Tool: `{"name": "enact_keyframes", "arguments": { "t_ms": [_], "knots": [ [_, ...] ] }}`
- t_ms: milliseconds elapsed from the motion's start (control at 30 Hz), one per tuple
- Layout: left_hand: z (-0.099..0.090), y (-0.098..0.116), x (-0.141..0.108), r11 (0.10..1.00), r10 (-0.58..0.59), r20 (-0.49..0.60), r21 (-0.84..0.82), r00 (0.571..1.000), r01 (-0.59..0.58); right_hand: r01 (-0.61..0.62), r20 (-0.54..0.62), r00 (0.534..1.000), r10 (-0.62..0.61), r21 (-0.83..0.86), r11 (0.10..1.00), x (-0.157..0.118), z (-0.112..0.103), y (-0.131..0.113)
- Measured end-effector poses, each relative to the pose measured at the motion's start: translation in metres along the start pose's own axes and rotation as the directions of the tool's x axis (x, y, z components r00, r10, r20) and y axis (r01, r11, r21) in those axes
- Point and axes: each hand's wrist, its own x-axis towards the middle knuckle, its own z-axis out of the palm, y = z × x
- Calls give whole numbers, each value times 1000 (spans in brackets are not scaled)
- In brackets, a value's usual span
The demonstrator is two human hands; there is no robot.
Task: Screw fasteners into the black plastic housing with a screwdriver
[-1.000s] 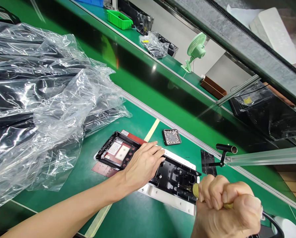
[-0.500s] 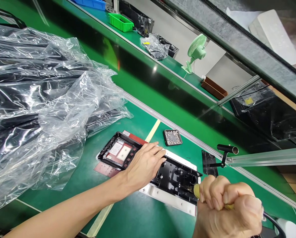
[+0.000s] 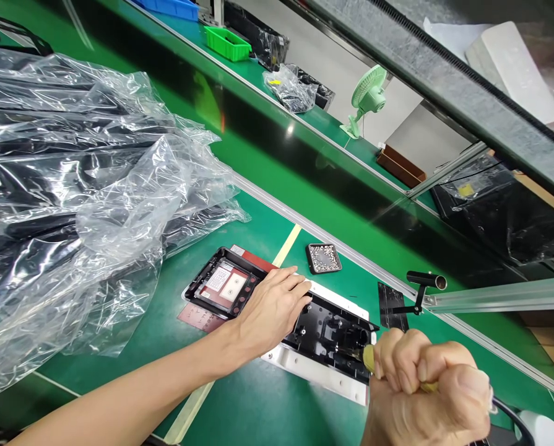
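Note:
A long black plastic housing (image 3: 323,328) lies in a white fixture (image 3: 314,371) on the green bench. Its left end has a square window with red and white pieces showing through. My left hand (image 3: 274,303) rests flat across the middle of the housing, fingers stretched out. My right hand (image 3: 429,378) is wrapped round a yellow-handled tool (image 3: 368,358), at the right end of the housing. The tool's thin shaft points left into the housing, near a small screw; whether its tip touches is too small to tell.
A small black tray (image 3: 324,258) of screws sits behind the housing. Plastic-wrapped black parts (image 3: 82,186) pile up at the left. At the right stand a black tube holder (image 3: 425,282) and a metal post. Behind the rail are a green bin (image 3: 228,43) and fan (image 3: 369,93).

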Motion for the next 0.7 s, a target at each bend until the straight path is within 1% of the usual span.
{"name": "enact_keyframes", "arguments": {
  "t_ms": [400, 700],
  "knots": [
    [-1, 0, 1, 1000, 24, -16, -5, 1000, -25, -18, -5, 1000, 18, 16, 1000, -2, 1, 0],
    [-1, 1, 2, 1000, 20, -14, 3, 1000, -20, -1, 0, 1000, 1, 19, 1000, -1, 1, 1]
  ]
}}
